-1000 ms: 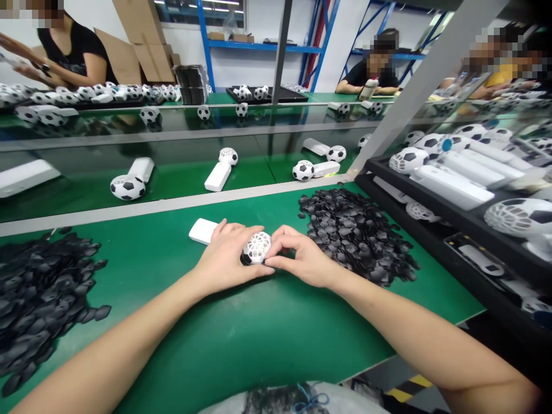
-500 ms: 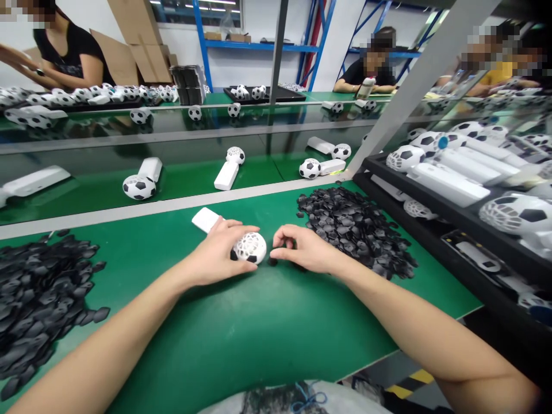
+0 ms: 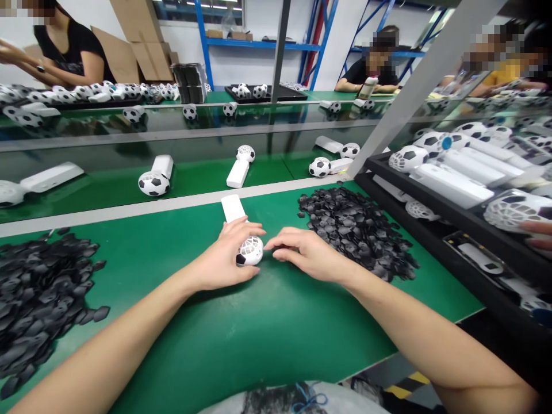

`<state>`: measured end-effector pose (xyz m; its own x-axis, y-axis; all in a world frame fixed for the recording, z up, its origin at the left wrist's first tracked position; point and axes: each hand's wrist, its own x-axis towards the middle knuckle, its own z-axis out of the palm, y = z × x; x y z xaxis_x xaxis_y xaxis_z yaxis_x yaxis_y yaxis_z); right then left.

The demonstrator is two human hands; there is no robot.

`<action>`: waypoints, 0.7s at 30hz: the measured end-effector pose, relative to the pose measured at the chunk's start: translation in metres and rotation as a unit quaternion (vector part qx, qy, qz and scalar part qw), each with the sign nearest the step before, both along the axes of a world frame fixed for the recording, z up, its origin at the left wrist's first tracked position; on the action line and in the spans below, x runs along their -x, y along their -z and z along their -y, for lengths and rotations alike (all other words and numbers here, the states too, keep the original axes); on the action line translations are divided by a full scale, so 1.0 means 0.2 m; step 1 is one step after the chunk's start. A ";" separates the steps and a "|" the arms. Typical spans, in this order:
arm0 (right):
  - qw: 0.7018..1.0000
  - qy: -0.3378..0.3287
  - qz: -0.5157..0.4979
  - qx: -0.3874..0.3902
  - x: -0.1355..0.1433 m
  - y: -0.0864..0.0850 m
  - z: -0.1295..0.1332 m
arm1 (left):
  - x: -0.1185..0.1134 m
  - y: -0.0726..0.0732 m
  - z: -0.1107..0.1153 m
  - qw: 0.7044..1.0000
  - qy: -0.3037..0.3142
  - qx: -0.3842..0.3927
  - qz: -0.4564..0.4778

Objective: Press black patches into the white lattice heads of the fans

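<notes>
A: Which edges bound the working area?

B: The green felt-covered tabletop [image 3: 267,322] ends at a grey metal rail [image 3: 172,204] on the far side and at a black plastic tray rack [image 3: 435,230] on the right. A heap of small black pentagonal plastic pieces [image 3: 357,230] lies right of centre; a second heap of black pieces [image 3: 38,305] lies at the left edge. Bare green surface lies open between the heaps and toward the person.

A: Where is the worked item?

B: The white handheld fan with a ball-shaped lattice head [image 3: 250,251] lies near the tabletop's centre, its white handle pointing toward the rail. The left hand [image 3: 226,259] wraps its fingers around the lattice head, holding it. The right hand [image 3: 304,253] rests just beside the head, fingers narrowly pinched together; what they pinch cannot be told.

A: What lies beyond?

B: Past the rail, a green conveyor belt [image 3: 194,172] carries a finished black-and-white football-patterned fan [image 3: 155,179]. A person in a black top [image 3: 73,52] works at the far bench.
</notes>
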<state>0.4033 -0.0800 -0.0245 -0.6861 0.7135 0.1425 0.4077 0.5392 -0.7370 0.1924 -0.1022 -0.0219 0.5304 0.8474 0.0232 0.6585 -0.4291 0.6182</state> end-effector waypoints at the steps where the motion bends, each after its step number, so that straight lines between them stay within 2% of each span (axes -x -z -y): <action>1: 1.000 -0.003 0.000 -0.012 0.00 0.00 0.00 | -0.01 0.01 0.00 1.000 -0.014 -0.004 0.006; 5: 1.000 0.014 0.010 -0.017 0.00 0.01 0.02 | -0.03 0.02 0.00 1.000 -0.011 -0.003 0.023; 10: 0.991 0.002 -0.074 0.114 0.00 0.00 0.01 | -0.05 -0.01 0.02 1.000 -0.007 0.012 0.024; 15: 0.993 0.019 -0.110 0.046 0.01 0.00 0.01 | -0.06 0.01 0.03 0.999 -0.038 0.022 0.018; 19: 0.982 0.045 -0.127 0.129 0.06 0.03 0.03 | -0.06 0.02 0.03 0.998 -0.047 0.026 0.032; 21: 0.984 0.052 -0.124 0.121 0.07 0.04 0.03 | -0.07 0.02 0.03 0.998 -0.050 0.026 0.034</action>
<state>0.3891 -0.0870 -0.0316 -0.5731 0.8116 0.1130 0.2433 0.3002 -0.9223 0.2059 -0.1078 -0.0258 0.4421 0.8969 0.0114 0.6524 -0.3302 0.6822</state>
